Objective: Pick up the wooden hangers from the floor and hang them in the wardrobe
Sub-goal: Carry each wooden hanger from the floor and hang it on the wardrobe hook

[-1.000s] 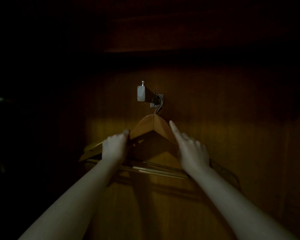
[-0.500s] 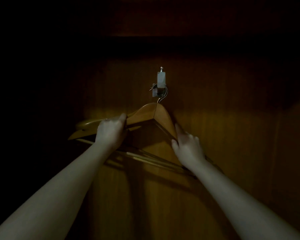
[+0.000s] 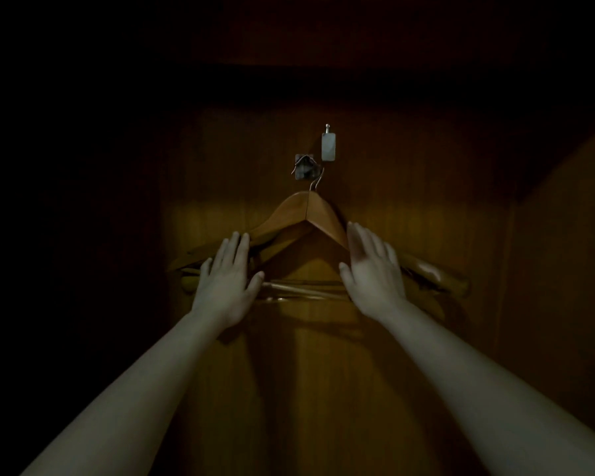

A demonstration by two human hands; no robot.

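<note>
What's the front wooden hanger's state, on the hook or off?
Hung, it seems: the front wooden hanger reaches its wire up to the wall hook; left hand and right hand are open, gripping nothing.

We are looking into a dim wooden wardrobe [image 3: 323, 389], of the kind a bedroom holds, though we cannot tell whether in a home or a hotel. Grained brown boards make its back panel [image 3: 426, 207] and its right side wall [image 3: 564, 269]. A small metal hook [image 3: 304, 167] on the back carries several wooden hangers [image 3: 289, 214] under a dark overhead board [image 3: 323, 80].
</note>
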